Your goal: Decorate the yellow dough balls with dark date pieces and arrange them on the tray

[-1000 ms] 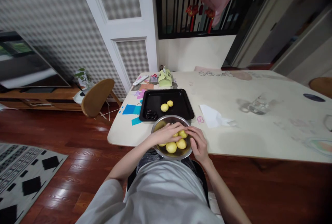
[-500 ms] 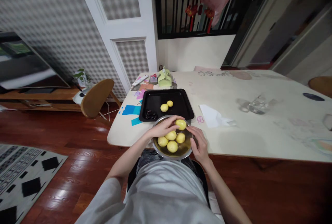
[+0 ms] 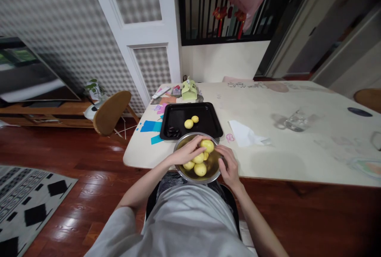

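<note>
A metal bowl (image 3: 212, 178) with several yellow lemons (image 3: 200, 169) in it is in front of my body, by the table's near edge. My left hand (image 3: 188, 152) reaches over the bowl from the left, fingers and thumb curled around one lemon (image 3: 207, 146) at the far side. Its palm partly covers the other lemons. At the bowl's right rim my right hand (image 3: 228, 163) is curved, holding the edge, with its fingertips close to that same lemon. Just beyond the bowl, a black tray (image 3: 205, 110) holds two more lemons (image 3: 188, 124) and a small dark heap (image 3: 173, 131).
On the white table (image 3: 258, 102) are a green box (image 3: 189, 89), a white remote (image 3: 161, 93), a white paper (image 3: 244, 135) and a clear glass (image 3: 296, 121) on the right. A wooden chair (image 3: 112, 113) stands left of the table.
The lemon in my left hand has dropped slightly nearer to me. The lemons below have shifted, and one is now mostly covered. My right hand has barely moved.
</note>
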Demonstrator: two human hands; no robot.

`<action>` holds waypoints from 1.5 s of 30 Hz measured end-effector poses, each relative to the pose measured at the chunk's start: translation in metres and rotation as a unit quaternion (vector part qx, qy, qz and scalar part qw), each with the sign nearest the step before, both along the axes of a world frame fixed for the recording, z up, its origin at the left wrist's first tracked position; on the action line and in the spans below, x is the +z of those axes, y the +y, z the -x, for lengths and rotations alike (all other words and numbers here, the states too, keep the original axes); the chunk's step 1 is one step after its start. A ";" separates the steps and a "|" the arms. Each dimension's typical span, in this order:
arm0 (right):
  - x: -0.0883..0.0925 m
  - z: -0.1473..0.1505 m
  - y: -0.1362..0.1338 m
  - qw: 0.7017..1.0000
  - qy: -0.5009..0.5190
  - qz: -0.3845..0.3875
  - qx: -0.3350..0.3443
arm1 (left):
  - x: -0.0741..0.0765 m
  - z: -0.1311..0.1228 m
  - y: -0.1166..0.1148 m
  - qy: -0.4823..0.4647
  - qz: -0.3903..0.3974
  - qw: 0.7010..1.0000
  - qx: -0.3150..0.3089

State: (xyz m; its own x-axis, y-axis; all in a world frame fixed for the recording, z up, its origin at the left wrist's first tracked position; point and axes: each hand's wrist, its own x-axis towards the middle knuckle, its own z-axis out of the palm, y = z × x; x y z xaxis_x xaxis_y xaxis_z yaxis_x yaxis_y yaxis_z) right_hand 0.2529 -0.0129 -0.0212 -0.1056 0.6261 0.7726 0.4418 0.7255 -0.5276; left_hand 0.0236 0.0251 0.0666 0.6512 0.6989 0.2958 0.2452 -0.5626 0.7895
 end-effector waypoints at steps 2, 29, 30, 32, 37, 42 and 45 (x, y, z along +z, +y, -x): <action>0.001 0.000 0.000 1.000 -0.002 0.000 0.007 | 0.005 0.006 0.011 -0.022 -0.022 0.998 0.057; 0.000 -0.001 0.001 1.000 -0.002 -0.001 0.015 | -0.001 0.037 0.123 0.350 -0.161 0.873 0.299; 0.000 -0.001 0.001 1.000 -0.002 0.000 0.015 | 0.001 0.037 0.115 0.331 -0.173 0.877 0.302; 0.000 -0.001 0.001 1.000 -0.001 0.003 0.013 | 0.006 0.035 0.095 0.276 -0.199 0.893 0.295; -0.002 -0.001 0.001 1.000 0.002 0.008 0.013 | 0.015 0.027 0.026 0.192 -0.189 0.947 0.172; -0.001 -0.001 0.001 1.000 0.001 0.006 0.017 | 0.007 0.019 -0.017 0.265 -0.121 0.954 0.068; 0.000 -0.001 0.001 1.000 0.003 0.006 0.016 | -0.006 0.015 -0.021 0.302 -0.086 0.947 0.062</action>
